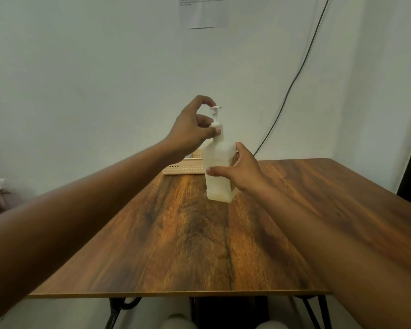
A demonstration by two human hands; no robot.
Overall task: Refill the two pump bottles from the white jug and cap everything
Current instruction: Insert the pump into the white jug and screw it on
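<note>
I have one wide-angle view, worn on the person's head, looking forward and down across the wooden table (199, 245) toward the wall (104, 67) behind it. Both forearms reach in from the bottom corners, close to the lens.

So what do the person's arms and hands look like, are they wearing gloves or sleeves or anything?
No gloves and no sleeves in view. Both forearms are bare from the picture's edge to the wrist, and the left hand and right hand are bare too. No watch, bracelet or ring shows on either. The fingernails look short and unpainted.
</note>
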